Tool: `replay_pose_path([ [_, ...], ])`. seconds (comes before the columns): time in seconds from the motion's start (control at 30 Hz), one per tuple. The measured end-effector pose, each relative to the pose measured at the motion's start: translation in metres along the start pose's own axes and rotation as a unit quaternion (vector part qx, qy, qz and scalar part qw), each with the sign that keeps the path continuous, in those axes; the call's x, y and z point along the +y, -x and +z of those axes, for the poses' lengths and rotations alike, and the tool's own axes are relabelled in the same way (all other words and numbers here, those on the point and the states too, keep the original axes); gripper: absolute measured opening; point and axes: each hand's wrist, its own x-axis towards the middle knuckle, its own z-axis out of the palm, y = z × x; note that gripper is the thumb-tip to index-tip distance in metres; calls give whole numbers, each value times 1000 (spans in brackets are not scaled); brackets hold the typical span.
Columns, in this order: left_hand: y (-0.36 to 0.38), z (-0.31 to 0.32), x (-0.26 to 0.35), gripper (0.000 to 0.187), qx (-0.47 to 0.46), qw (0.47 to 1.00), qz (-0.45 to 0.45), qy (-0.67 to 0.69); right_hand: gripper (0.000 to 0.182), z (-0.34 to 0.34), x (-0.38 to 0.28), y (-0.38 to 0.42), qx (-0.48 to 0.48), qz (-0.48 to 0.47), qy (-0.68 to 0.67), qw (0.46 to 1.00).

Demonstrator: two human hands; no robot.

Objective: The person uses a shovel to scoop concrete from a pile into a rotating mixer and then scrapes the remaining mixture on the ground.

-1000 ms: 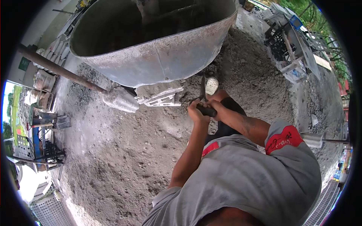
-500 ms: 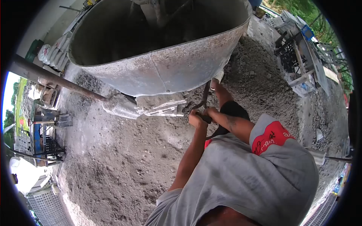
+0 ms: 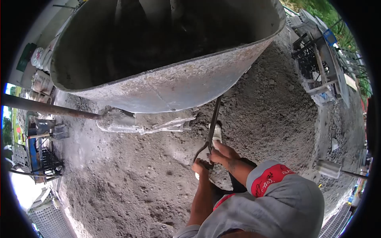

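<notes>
A shovel (image 3: pixel 213 126) with a dark shaft and a forked grip runs from my hands toward the underside of the big metal mixing tub (image 3: pixel 174 93). Its far end is hidden beneath the tub, so the blade does not show. My left hand (image 3: pixel 200 166) is closed round the left side of the grip. Close beside it, my right hand (image 3: pixel 216 156) is closed on the handle's right side, near the fork. Just past the hands, a light shoe (image 3: pixel 216 131) rests on the grey, gritty ground (image 3: pixel 147 170).
Flattened, dusty sacks (image 3: pixel 162 121) lie under the tub's front edge. A rusty pole (image 3: pixel 51 108) juts in from the left. Another shovel (image 3: pixel 49 134) is at the far left. Crates and boards (image 3: pixel 317 63) stand at the right, and a metal cylinder (image 3: pixel 329 168) lies behind me.
Both hands have drawn back from the tub with the shovel, and more of its shaft shows. The view has shifted, so the tub looks larger.
</notes>
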Motion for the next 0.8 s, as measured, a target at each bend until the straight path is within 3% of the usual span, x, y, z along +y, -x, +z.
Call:
replay_pose_path([
  [0.03, -23, -13, 2, 12, 47, 999, -19, -19, 52, 29, 10, -7, 150, 5, 181, 972],
  [0.07, -60, -30, 3, 11, 67, 997, -40, -14, 63, 70, 8, -13, 288, 2, 354, 890],
  [0.13, -95, -37, 35, 9, 144, 982, 23, -119, 69, 91, -20, -22, 247, 27, 378, 892],
  [0.17, -88, -19, 69, 10, 182, 969, 25, -165, 69, 65, -25, -49, 244, 22, 382, 891],
  [0.23, -135, -32, 94, 12, 159, 970, 43, -180, 70, -33, -32, -121, 100, 76, 695, 708],
  [0.27, -132, -25, 102, 15, 159, 967, 83, -180, 62, -57, -51, -139, 112, 33, 721, 683],
  [0.3, -125, -21, 104, 15, 174, 962, 80, -197, 45, -77, -70, -155, 145, 80, 631, 758],
  [0.37, -94, 0, 106, 18, 211, 952, 105, -197, 40, -81, -111, -176, 231, 67, 452, 859],
  [0.47, 4, 57, 85, 22, 242, 962, 122, -44, 34, -75, -154, -207, 278, -7, 286, 917],
  [0.53, 30, 83, 56, 23, 239, 932, 247, -115, 30, -64, -171, -232, 285, -53, 198, 936],
  [0.73, -25, -14, 15, 16, 226, 915, 239, -232, 18, -39, -166, -265, 279, -123, 9, 952],
  [0.77, -39, -45, 8, 16, 178, 873, 290, -350, 16, -38, -163, -263, 280, -128, -9, 951],
  [0.8, -33, -55, 14, 16, 180, 870, 291, -355, 15, -37, -162, -261, 282, -132, -26, 950],
])
